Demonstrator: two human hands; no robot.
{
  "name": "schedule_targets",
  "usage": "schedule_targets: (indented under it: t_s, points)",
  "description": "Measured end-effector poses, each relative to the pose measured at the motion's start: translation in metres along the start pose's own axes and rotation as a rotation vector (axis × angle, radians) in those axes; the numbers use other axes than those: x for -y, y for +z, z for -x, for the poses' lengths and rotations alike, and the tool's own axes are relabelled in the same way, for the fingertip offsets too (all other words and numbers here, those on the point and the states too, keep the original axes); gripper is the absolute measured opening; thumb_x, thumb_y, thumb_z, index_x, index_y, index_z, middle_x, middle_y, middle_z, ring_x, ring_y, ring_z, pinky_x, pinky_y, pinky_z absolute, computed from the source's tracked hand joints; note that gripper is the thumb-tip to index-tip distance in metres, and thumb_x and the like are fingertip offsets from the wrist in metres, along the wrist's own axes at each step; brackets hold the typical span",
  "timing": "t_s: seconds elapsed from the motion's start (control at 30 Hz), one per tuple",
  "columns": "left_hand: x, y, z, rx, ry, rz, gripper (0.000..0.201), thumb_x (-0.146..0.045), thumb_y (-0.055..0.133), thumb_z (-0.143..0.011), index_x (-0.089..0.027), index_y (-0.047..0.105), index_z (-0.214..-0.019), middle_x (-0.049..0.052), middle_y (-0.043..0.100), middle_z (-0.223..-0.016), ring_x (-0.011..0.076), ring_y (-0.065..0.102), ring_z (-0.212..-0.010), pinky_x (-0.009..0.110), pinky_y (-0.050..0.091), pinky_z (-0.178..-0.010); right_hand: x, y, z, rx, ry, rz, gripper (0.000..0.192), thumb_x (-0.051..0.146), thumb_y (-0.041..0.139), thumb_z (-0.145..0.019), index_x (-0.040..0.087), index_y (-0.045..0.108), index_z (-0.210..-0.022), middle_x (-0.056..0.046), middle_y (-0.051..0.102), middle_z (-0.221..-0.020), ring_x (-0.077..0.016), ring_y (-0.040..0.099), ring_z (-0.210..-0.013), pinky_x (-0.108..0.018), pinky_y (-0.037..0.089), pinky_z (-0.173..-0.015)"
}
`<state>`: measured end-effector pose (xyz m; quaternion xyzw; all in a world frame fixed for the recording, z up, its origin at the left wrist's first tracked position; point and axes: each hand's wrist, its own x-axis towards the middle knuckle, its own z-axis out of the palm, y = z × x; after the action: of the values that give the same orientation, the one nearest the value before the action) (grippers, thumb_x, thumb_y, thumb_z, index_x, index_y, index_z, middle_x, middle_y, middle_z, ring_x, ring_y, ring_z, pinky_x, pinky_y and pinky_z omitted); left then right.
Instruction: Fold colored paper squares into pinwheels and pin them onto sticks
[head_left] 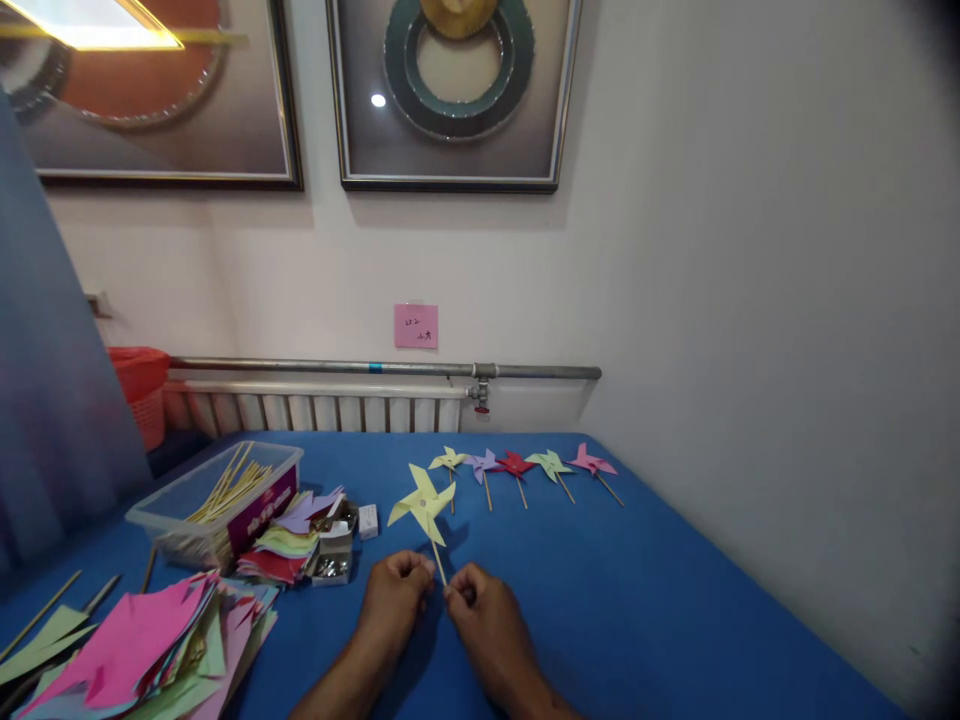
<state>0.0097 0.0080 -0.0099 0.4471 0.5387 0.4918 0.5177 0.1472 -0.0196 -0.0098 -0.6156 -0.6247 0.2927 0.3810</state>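
A pale yellow paper pinwheel [421,503] stands tilted on a thin stick above the blue table. My right hand [489,622] pinches the lower end of that stick between thumb and finger. Just left of the stick is my left hand [396,602], its fingers curled and pressed together; whether anything is in them is hidden. Behind the pinwheel lies a row of finished-looking pinwheels on sticks: a yellow one [448,459], a purple one [481,464], a red one [515,464], a green one [550,465] and a pink one [592,460].
A clear plastic box [281,456] of wooden sticks [236,490] sits at the left. Cut paper sheets [142,640] are piled in front of it. Small boxes of metal pins [331,567] stand nearby. A radiator [315,400] and wall lie behind the blue table [637,600].
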Motion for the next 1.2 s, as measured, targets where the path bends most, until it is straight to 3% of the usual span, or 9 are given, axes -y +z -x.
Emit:
schedule_targets:
  t_s: [0.17, 0.27, 0.4, 0.57, 0.67, 0.9, 1.2]
  points:
    - [0.009, -0.004, -0.003, -0.038, 0.225, -0.333, 0.026, -0.042, 0.060, -0.071, -0.018, 0.059, -0.061, -0.003, 0.051, -0.052, 0.0128, 0.046, -0.053, 0.025, 0.031, -0.054, -0.004, -0.002, -0.006, -0.009, 0.021, -0.008, 0.014, 0.022, 0.057, -0.085, 0.019, 0.066, -0.074, 0.000, 0.071, -0.067, -0.0147, 0.062, -0.061, -0.024, 0.036, -0.057]
    - [0.012, -0.006, -0.001, -0.010, 0.287, -0.485, 0.024, -0.037, 0.054, -0.079, -0.018, 0.061, -0.065, -0.002, 0.056, -0.057, 0.0150, 0.052, -0.060, 0.026, 0.033, -0.059, -0.013, -0.019, -0.019, -0.021, 0.025, 0.037, 0.015, 0.021, 0.057, -0.085, 0.019, 0.068, -0.075, 0.000, 0.071, -0.067, -0.0146, 0.062, -0.061, -0.023, 0.037, -0.056]
    - [0.012, -0.005, 0.002, 0.040, 0.302, -0.606, 0.024, -0.032, 0.051, -0.084, -0.017, 0.063, -0.069, -0.002, 0.059, -0.061, 0.0160, 0.055, -0.064, 0.027, 0.033, -0.062, -0.035, -0.077, -0.050, -0.128, 0.101, 0.331, 0.021, 0.025, 0.054, -0.090, 0.019, 0.072, -0.081, -0.001, 0.073, -0.069, -0.0153, 0.066, -0.064, -0.022, 0.039, -0.058]
    - [0.011, -0.002, 0.005, 0.065, 0.302, -0.707, 0.022, -0.027, 0.051, -0.087, -0.017, 0.064, -0.072, 0.000, 0.063, -0.067, 0.0171, 0.058, -0.069, 0.027, 0.033, -0.066, -0.067, -0.172, -0.088, -0.276, 0.247, 0.560, 0.031, 0.020, 0.044, -0.096, 0.015, 0.073, -0.089, -0.013, 0.078, -0.090, -0.0237, 0.072, -0.086, -0.027, 0.042, -0.067]
    - [0.013, 0.000, 0.005, 0.067, 0.320, -0.756, 0.021, -0.025, 0.051, -0.087, -0.017, 0.063, -0.072, 0.001, 0.065, -0.072, 0.0178, 0.060, -0.073, 0.027, 0.034, -0.069, -0.083, -0.203, -0.099, -0.321, 0.326, 0.666, 0.034, 0.023, 0.040, -0.099, 0.014, 0.073, -0.099, -0.019, 0.077, -0.102, -0.0294, 0.073, -0.098, -0.031, 0.045, -0.073]
    - [0.019, -0.001, 0.002, 0.074, 0.342, -0.796, 0.019, -0.023, 0.050, -0.087, -0.018, 0.060, -0.072, 0.002, 0.066, -0.073, 0.0183, 0.060, -0.074, 0.028, 0.035, -0.070, -0.104, -0.204, -0.105, -0.295, 0.365, 0.784, 0.038, 0.027, 0.037, -0.102, 0.015, 0.072, -0.107, -0.019, 0.078, -0.107, -0.0318, 0.073, -0.106, -0.034, 0.050, -0.078]
    - [0.017, 0.000, 0.003, 0.099, 0.341, -0.839, 0.019, -0.024, 0.050, -0.088, -0.019, 0.061, -0.073, 0.003, 0.069, -0.078, 0.0194, 0.063, -0.078, 0.029, 0.036, -0.072, -0.107, -0.203, -0.109, -0.287, 0.373, 0.829, 0.039, 0.027, 0.037, -0.103, 0.013, 0.071, -0.112, -0.021, 0.077, -0.111, -0.0322, 0.074, -0.107, -0.037, 0.053, -0.083]
